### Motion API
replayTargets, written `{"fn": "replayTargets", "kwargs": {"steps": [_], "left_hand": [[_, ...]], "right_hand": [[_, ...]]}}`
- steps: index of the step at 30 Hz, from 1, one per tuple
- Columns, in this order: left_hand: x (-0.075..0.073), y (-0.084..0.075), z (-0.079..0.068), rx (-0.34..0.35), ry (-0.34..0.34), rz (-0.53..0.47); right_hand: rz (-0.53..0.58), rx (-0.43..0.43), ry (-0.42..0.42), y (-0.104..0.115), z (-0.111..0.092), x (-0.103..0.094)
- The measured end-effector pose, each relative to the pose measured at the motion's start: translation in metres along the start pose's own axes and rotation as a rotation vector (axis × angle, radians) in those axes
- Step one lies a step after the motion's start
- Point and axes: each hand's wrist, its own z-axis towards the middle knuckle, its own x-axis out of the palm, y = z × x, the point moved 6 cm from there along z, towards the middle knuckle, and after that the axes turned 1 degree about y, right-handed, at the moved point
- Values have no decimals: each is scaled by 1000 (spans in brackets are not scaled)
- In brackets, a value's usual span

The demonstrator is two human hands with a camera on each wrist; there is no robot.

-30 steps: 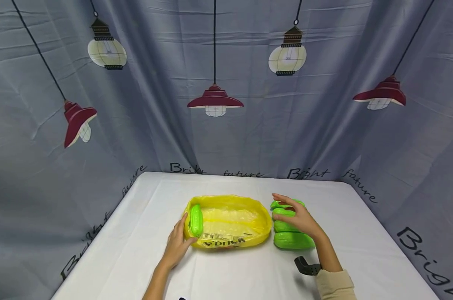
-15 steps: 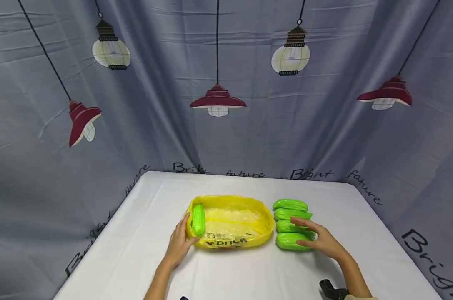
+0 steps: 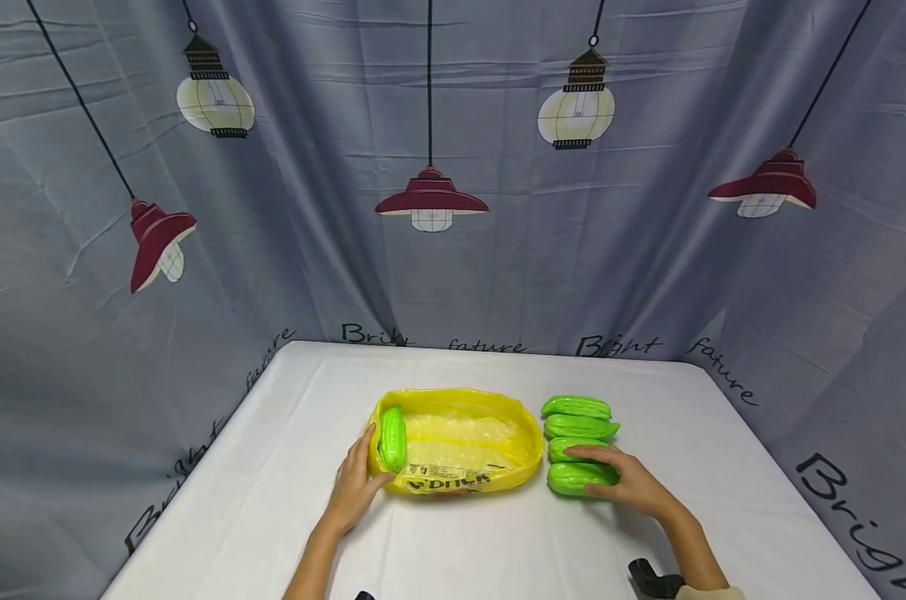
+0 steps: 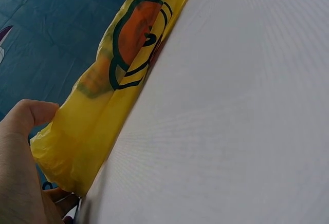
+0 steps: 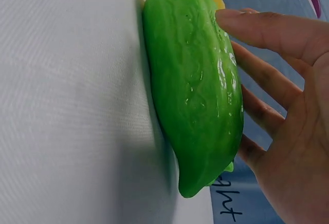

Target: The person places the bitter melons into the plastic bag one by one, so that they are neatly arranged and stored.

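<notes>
A yellow plastic bag (image 3: 460, 398) with a dark duck print stands with its mouth spread wide on the white table. Inside its left end lies one bright green bitter melon (image 3: 393, 439). My left hand (image 3: 351, 493) holds that end; in the left wrist view the bent thumb (image 4: 38, 112) presses the bag's side. Right of the bag, several glossy bitter melons (image 3: 576, 407) lie in a stacked row. Over the nearest bitter melon (image 3: 570, 480) is my right hand (image 3: 640, 483), its thumb touching the edge and its extended fingers behind, partly hidden in the right wrist view.
A white cloth covers the table (image 3: 437, 550). Grey-blue curtains (image 3: 498, 275) printed with lamps surround it at the back and sides. A black wrist mount (image 3: 653, 577) sits under the right forearm, close above the table.
My right hand has come from the far end of the bitter melon row toward the near end, then slightly left onto the nearest one. My left hand stays at the bag.
</notes>
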Motion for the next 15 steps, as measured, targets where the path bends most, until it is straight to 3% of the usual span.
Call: {"fn": "replayTargets", "kwargs": {"steps": [6, 15], "left_hand": [[0, 0, -1, -1, 1, 0], [-1, 0, -1, -6, 1, 7]], "right_hand": [[-52, -23, 45, 2, -1, 3], [-7, -26, 109, 2, -2, 6]]}}
